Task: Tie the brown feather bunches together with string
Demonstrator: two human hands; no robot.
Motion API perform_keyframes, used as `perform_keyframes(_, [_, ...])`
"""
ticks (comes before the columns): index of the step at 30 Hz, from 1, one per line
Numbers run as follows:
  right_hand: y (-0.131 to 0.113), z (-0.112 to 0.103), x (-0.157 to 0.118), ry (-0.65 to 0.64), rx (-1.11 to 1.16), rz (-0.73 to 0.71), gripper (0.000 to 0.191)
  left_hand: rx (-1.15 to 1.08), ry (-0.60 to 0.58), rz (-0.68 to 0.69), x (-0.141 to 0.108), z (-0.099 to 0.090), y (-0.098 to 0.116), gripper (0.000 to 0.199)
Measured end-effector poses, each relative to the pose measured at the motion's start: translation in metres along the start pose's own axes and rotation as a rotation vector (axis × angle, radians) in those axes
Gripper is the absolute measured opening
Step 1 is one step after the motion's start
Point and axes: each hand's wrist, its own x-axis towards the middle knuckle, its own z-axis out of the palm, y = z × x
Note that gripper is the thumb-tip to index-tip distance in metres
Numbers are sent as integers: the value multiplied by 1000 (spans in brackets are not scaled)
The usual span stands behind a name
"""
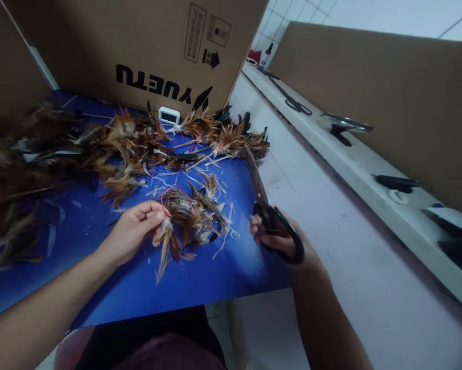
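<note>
My left hand (140, 226) pinches a small bundle of brown feathers (171, 244) where red thread (177, 188) is wound at its top. The bundle's tips hang down over the blue tabletop (146, 293). In my right hand (280, 236) is a pair of black-handled scissors (267, 210), fingers through the loops and blades pointing up and away. The scissors are at the table's right edge, apart from the feathers. Loose brown feathers (209, 213) lie just right of the left hand, with white strips scattered around them.
Piles of feathers (118, 139) cover the table's back and left. Feather bunches tied on sticks (231, 144) lie at the back right, near a small white digital display (169, 115). A large cardboard box (138, 46) stands behind. Along the right ledge lie another pair of scissors (298, 105) and a black tool (396, 182).
</note>
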Motion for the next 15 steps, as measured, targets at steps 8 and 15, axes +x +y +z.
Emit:
perform_keyframes(8, [11,38,-23,-277,7,94,70,159,-55,76,-2,-1,-6,18])
perform_keyframes(15, [7,32,-16,-422,-343,32,71,239,-92,90,-4,-3,-7,19])
